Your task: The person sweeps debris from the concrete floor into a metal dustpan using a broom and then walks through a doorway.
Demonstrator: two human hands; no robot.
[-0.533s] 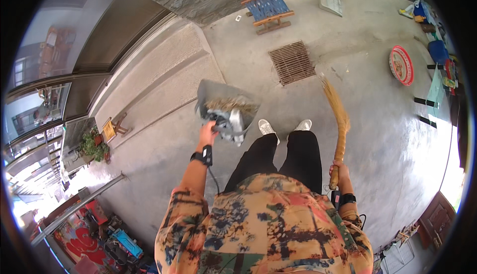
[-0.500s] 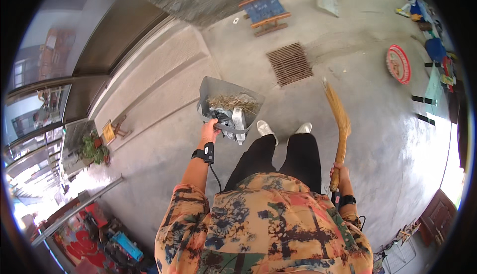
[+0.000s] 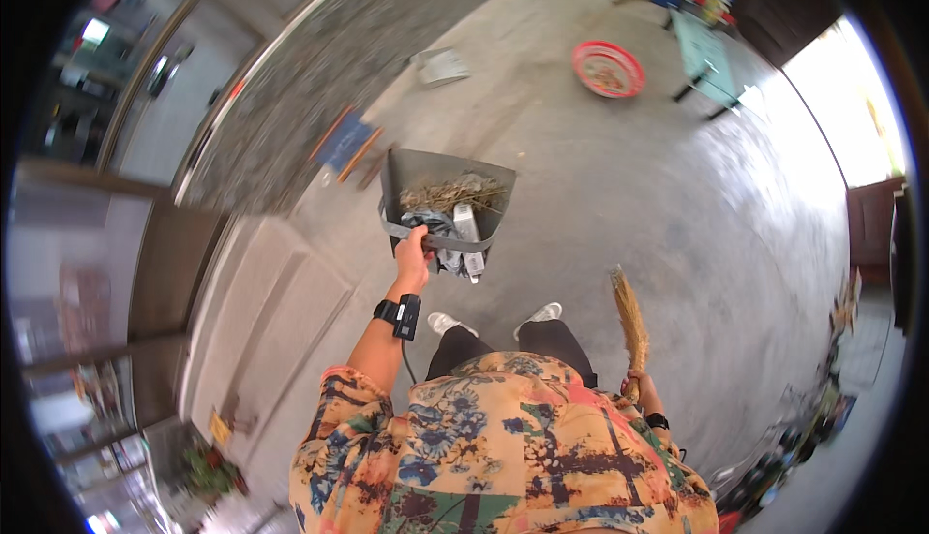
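Observation:
My left hand is closed round the band-like rim of a grey open bin, held out in front at waist height. Inside the bin lie dry straw or twigs, a crumpled grey plastic bag and a narrow white box. Down at my right side my right hand grips the lower end of a straw hand broom, its bristles pointing forward and away from me. The broom touches nothing else that I can see. My right fingers are partly hidden by the broom and sleeve.
On the concrete floor ahead are a red-rimmed basin, a pale green bench, a low blue-topped stool and a whitish scoop. A raised step runs along the left, with potted plants near it. Bottles line the right.
I have turned to the right, so the floor and its objects have swung leftward in view. The bin stays in my left hand; the broom has shifted lower and nearer to my side.

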